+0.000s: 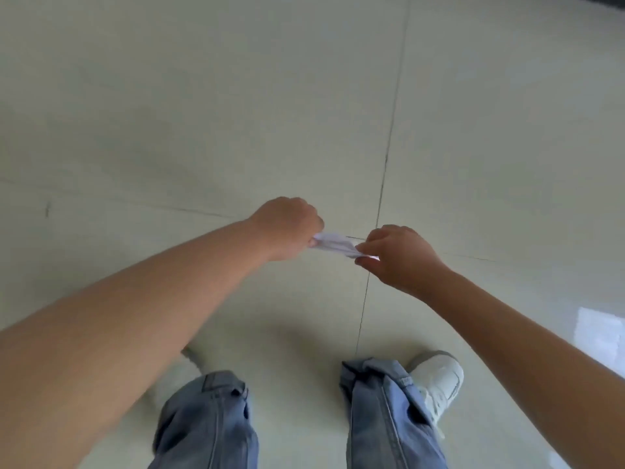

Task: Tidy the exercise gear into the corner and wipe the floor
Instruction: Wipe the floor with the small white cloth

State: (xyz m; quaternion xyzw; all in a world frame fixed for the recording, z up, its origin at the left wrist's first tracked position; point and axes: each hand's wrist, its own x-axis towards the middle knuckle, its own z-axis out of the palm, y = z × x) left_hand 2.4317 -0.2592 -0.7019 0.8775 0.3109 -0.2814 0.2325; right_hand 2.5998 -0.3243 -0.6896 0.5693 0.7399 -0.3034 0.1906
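A small folded white tissue (334, 245) is stretched between both hands above the pale tiled floor (203, 113). My left hand (287, 228) grips one end with its fingers curled under. The other end is pinched by my right hand (395, 255) between thumb and fingertips. Both hands hover in front of my knees. No exercise gear is in view.
My legs in blue jeans (382, 418) and a white shoe (439, 380) fill the lower part of the view. Thin grout lines (389, 157) cross the floor. A dark edge (602, 1) shows at the top right corner.
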